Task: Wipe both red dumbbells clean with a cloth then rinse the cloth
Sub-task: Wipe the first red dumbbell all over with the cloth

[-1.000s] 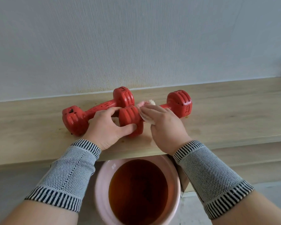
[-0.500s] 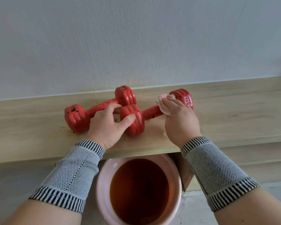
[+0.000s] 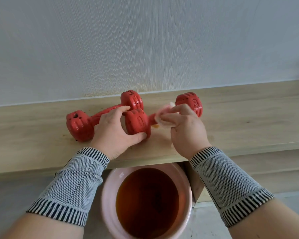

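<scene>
Two red dumbbells lie on the pale wooden worktop (image 3: 240,118), heads touching near the middle. Below the worktop's front edge stands a pink bucket (image 3: 109,200), open, holding dark brown liquid (image 3: 147,202); its far rim is tucked under the overhang.

The near dumbbell (image 3: 136,124) runs from a head at the left fingers to a far head just beyond the right fingers. The left hand (image 3: 113,133) is spread over the near head, thumb pressed along its lower side, fingertips reaching the bar of the rear dumbbell (image 3: 79,125). The right hand (image 3: 188,128) has its fingers pressed together on a pink cloth (image 3: 163,116), which is wrapped against the near dumbbell's bar, between the two heads.

The rear dumbbell lies slantwise to the left of the left fingers, one head close to the wall (image 3: 145,40). A small orange mark (image 3: 155,125) sits on the worktop under the cloth. To the right of the right fingers the worktop runs bare to the frame edge; to the left, bare surface beyond the rear dumbbell. Both wrists wear grey knitted bands with striped cuffs.
</scene>
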### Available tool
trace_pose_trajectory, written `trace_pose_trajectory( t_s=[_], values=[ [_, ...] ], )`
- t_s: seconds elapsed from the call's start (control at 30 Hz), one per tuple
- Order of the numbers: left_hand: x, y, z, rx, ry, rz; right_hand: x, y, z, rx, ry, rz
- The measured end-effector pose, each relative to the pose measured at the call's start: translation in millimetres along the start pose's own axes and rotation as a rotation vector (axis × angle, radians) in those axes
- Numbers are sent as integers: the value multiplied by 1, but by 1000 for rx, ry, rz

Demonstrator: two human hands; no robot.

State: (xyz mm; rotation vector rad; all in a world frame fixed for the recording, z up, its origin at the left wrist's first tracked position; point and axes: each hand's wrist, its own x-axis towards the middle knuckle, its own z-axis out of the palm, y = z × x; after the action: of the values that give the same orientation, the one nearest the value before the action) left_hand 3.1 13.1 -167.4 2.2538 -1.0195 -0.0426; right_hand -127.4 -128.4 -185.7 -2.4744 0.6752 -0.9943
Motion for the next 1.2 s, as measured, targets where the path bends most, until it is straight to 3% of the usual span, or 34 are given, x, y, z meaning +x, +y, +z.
trace_pose_trajectory(
  t_s=[0.1, 0.23, 0.33, 0.5, 0.63, 0.73, 0.83, 0.9, 0.97, 1.1, 1.2],
  values=[
    [1, -1, -1, -39, -8, -12, -5, -8, 5, -17, -26, -130],
    [5, -9, 0, -64, -9, -29, -1, 1, -2, -173, -156, 143],
    [7, -12, 2, -66, -9, -28, 2, -2, -7, -176, -163, 335],
    [13, -17, 4, -91, -8, -40, 0, -21, -4, 355, -231, 545],
    [15, -20, 5, -103, -11, -40, -2, -24, 8, 406, -266, 469],
    [15, -21, 4, -109, -13, -40, 3, -15, 7, 586, -204, 551],
    [15, -20, 3, -118, -21, -53, 13, -11, -4, 768, -27, 617],
    [16, -19, 3, -128, -22, -58, 18, -12, -11, 827, 72, 554],
    [16, -19, 3, -127, -22, -55, 19, -18, -13, 671, 13, 361],
    [15, -19, 3, -92, -15, -46, 8, -27, 5, 30, -284, 2],
    [15, -19, 3, -89, -6, -47, 11, -18, -1, -113, -205, 64]
  ],
)
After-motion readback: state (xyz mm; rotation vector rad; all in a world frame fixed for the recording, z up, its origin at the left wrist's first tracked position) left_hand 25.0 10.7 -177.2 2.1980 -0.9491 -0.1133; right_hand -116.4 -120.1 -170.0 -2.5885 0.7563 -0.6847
